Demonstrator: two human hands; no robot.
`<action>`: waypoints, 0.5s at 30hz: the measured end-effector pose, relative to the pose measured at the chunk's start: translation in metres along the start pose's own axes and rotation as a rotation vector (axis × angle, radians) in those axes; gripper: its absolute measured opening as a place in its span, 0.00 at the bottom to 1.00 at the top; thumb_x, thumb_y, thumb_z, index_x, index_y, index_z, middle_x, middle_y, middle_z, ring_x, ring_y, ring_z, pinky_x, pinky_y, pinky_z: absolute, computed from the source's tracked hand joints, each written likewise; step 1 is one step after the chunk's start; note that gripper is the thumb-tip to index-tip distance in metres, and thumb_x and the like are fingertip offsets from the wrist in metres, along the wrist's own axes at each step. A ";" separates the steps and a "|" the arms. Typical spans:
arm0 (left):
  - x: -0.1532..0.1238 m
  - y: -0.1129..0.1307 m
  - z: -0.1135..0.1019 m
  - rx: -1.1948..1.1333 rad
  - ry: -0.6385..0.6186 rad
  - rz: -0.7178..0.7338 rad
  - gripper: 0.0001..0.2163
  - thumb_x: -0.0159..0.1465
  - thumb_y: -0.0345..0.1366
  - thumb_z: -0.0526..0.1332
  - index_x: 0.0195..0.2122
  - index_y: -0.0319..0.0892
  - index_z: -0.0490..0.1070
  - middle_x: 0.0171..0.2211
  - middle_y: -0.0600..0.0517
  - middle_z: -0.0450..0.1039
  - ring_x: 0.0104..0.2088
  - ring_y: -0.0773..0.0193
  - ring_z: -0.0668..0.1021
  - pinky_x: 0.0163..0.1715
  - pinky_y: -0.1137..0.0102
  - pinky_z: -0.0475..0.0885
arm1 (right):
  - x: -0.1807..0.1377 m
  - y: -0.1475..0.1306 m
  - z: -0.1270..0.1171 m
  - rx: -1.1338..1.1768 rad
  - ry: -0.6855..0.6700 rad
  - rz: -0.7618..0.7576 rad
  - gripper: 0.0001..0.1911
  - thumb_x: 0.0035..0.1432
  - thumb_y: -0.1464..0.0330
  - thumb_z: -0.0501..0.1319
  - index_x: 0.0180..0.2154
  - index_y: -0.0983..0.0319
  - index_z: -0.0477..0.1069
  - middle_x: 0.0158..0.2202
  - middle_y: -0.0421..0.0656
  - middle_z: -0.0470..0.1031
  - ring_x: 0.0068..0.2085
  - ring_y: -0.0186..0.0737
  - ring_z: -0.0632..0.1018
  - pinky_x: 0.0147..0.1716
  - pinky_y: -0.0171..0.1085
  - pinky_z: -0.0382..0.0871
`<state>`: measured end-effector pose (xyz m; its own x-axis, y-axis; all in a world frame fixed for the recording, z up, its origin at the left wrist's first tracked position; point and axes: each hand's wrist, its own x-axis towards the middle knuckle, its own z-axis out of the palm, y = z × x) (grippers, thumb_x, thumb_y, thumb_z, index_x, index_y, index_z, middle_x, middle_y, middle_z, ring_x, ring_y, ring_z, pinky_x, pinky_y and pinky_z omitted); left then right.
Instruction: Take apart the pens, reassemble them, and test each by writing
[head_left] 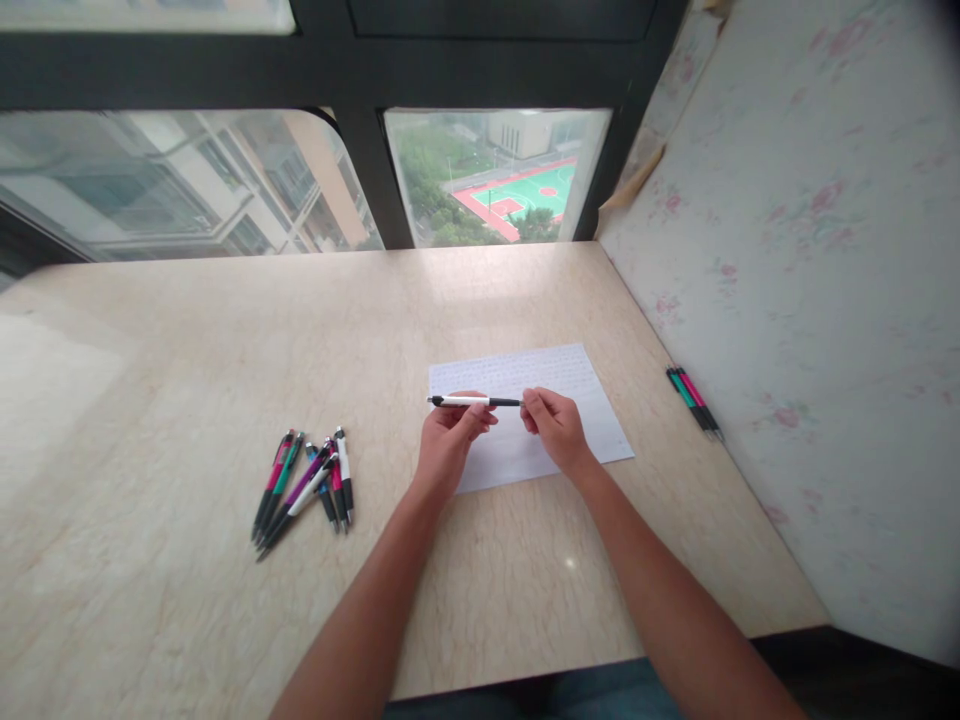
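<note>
Left hand [444,432]: partly closed, thumb and fingers gripping the white-and-black pen [461,401] by its barrel. Right hand [559,424]: fingers curled, pinching the pen's tip end. Pen held roughly level above the written sheet [510,455], which rests flat on the bench [187,350]. Pen cluster [305,491] lies to the left.

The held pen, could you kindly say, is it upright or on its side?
On its side: the pen runs nearly level across the view, held by the left hand and the right hand.
</note>
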<state>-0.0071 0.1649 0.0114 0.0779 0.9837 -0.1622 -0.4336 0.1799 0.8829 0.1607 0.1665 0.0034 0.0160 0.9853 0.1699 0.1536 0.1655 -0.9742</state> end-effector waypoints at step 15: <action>-0.002 -0.002 0.002 -0.006 0.089 -0.074 0.14 0.52 0.40 0.72 0.36 0.37 0.77 0.27 0.48 0.79 0.29 0.64 0.81 0.31 0.73 0.75 | 0.000 -0.003 -0.008 -0.242 -0.071 -0.141 0.21 0.66 0.58 0.54 0.23 0.60 0.69 0.17 0.37 0.68 0.21 0.33 0.68 0.24 0.34 0.60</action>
<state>-0.0049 0.1623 0.0106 0.0301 0.9638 -0.2650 -0.4355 0.2513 0.8644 0.1677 0.1659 0.0074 -0.0897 0.9552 0.2819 0.3810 0.2944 -0.8764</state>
